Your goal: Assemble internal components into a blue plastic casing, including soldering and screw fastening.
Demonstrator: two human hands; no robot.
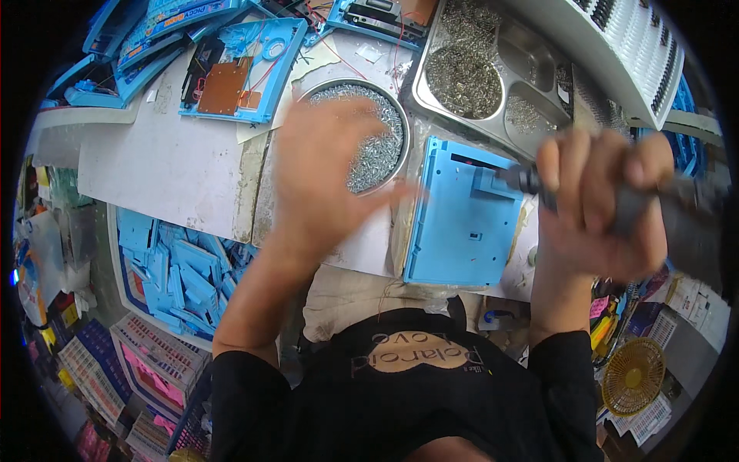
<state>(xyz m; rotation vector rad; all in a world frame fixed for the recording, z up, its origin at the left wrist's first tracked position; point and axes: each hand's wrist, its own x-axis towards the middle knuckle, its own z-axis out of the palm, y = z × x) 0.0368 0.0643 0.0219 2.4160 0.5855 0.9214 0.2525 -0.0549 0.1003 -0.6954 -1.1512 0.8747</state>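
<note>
My left hand (317, 165), smeared by motion, is over the left side of a round metal bowl (406, 146) full of small silver screws (373, 165). Its thumb stands apart from the fingers, and nothing shows in it. My right hand (604, 204) grips a dark power screwdriver (689, 227), held sideways with its nose pointing left. That nose is by the upper right corner of a light blue plastic case (458, 223), which lies on the bench in front of me. I cannot tell whether the tip touches the case.
A steel compartment tray (531, 50) of small metal parts is behind the case. To the left lies an opened blue housing (289, 69) with a brown board and wires. More blue housings (115, 69) are piled far left. Below them, a bin (127, 296) holds blue plastic pieces.
</note>
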